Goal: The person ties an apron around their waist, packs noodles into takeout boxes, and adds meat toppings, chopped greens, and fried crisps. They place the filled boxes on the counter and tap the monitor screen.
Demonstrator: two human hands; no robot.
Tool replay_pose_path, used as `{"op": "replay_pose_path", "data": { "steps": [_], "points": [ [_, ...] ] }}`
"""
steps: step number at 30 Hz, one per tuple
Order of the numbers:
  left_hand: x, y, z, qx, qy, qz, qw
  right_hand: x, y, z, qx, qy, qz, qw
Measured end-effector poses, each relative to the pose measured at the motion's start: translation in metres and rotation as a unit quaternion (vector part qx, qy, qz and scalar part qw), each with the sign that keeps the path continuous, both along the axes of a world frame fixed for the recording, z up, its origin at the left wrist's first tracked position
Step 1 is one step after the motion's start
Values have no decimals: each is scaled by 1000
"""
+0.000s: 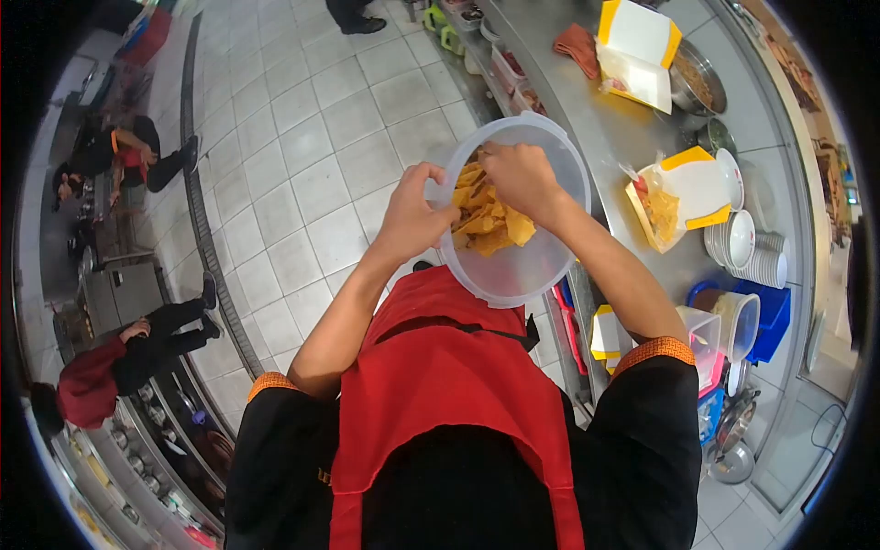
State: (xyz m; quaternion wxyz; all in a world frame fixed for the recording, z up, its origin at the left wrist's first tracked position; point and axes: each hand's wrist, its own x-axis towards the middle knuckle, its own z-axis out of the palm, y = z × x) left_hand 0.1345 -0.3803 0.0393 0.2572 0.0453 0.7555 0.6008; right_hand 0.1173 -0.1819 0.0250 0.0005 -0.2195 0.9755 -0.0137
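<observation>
A round, translucent plastic tub [559, 247] is tilted toward me above my red apron, with yellow-orange chips [495, 225] piled along its left side. My left hand [417, 215] grips the tub's left rim, thumb and fingers closed round it. Inside the tub, my right hand [521, 176] reaches to the far wall beside the chips. Its fingers are curled together, and their tips are partly hidden, so what they hold cannot be made out. To the right, an open yellow takeaway box [706, 188] on the steel counter contains similar chips and a small red-topped bag.
Another open yellow box [637, 55] lies farther along the steel counter [605, 156], near a brown cloth [577, 49] and a metal bowl [697, 82]. Stacked white bowls [731, 240] stand at the right. Two people are at the left, by the stoves; another person's shoe [365, 26] shows ahead.
</observation>
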Motion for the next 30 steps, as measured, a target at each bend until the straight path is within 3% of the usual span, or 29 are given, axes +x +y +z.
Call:
{"op": "replay_pose_path", "data": {
  "steps": [5,11,14,17,19,21,23,25,28,29,30],
  "points": [
    [2,-6,5,-26,19,-21,999,-10,-12,-2,13,-84,-13,996],
    [-17,-21,-17,30,-110,23,993,-18,24,44,-125,-67,-57,988],
    [-21,-27,-13,36,-109,35,993,-17,54,59,-211,-82,-106,968],
    [-28,-36,-21,58,-107,26,992,-2,85,69,-286,-119,-191,932],
    [-34,-39,-27,49,-148,37,987,17,111,68,-399,-133,-248,873],
    [-38,-36,-29,44,-143,31,988,35,146,64,-405,-118,-280,862],
    [-42,-35,-40,45,-149,31,987,65,162,83,-420,-135,-414,797],
    [-45,-31,-46,35,-153,21,987,92,178,102,-442,-92,-416,789],
    [-46,-24,-54,25,-156,20,987,134,227,104,-343,40,-493,798],
    [-46,-21,-56,26,-154,37,987,146,235,112,-277,97,-494,819],
    [-46,-17,-56,27,-158,23,987,157,245,109,-283,160,-479,816]
  ]
}}
